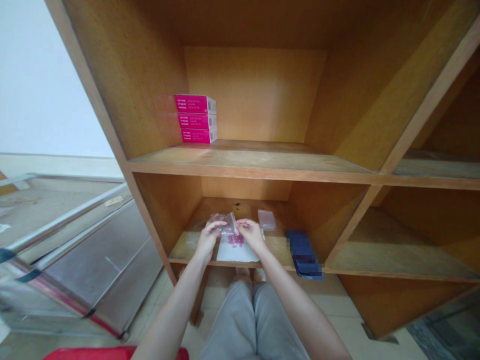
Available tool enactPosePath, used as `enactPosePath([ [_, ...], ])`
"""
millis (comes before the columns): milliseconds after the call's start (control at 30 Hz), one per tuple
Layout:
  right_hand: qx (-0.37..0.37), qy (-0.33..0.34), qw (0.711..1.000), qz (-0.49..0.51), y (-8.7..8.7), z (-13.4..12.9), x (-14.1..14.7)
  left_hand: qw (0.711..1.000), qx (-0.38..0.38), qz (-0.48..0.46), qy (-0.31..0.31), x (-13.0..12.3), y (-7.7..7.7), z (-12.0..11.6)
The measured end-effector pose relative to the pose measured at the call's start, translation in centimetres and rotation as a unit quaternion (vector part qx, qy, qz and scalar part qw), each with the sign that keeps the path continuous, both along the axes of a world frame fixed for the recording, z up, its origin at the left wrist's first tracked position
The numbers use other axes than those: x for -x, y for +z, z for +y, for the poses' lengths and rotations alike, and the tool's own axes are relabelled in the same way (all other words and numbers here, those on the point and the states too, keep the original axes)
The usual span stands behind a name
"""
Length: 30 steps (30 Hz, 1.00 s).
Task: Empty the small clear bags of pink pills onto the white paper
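Observation:
Over the lower shelf, my left hand point(210, 235) holds a small clear plastic bag point(229, 223) by its left side, fingers closed on it. At the bag's right edge is my right hand point(250, 232), its fingers pinched together; whatever lies between the fingertips is too small to make out. Just below the bag, a pile of small pink-red pieces point(236, 240) rests on a white sheet point(234, 254) at the shelf's front. A stack of clear bags point(266, 219) lies behind and to the right of my right hand.
Three pink boxes point(198, 120) are stacked on the upper shelf. A dark blue object point(304, 254) overhangs the lower shelf's front edge point(240, 263) at right. Wooden dividers bound the compartment. A metal-framed rack point(86, 240) stands at left; something red point(93, 353) is at bottom left.

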State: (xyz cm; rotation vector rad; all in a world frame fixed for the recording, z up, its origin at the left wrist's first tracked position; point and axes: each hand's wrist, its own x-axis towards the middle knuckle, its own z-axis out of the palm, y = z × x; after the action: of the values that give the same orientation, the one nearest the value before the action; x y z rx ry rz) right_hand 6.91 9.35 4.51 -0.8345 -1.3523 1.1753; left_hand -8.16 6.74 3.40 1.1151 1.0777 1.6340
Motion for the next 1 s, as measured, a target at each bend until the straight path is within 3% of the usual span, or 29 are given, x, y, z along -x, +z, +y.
enactPosePath([
  [167,-0.058,0.004,0.997,-0.053,0.7,-0.6,0.6,1.000,-0.013,-0.009,0.016,-1.0,0.6,-0.1],
  [300,-0.084,-0.001,0.994,-0.073,1.3,-1.1,0.7,0.999,-0.016,0.036,0.032,-1.4,1.2,-0.2],
  [467,-0.104,0.010,0.991,-0.082,1.0,-1.1,0.6,0.996,-0.017,0.062,0.063,-1.5,1.5,0.0],
  [1000,-0.063,0.009,0.992,-0.109,0.9,-0.9,0.6,0.994,0.001,0.106,0.040,-1.2,0.5,0.3],
])
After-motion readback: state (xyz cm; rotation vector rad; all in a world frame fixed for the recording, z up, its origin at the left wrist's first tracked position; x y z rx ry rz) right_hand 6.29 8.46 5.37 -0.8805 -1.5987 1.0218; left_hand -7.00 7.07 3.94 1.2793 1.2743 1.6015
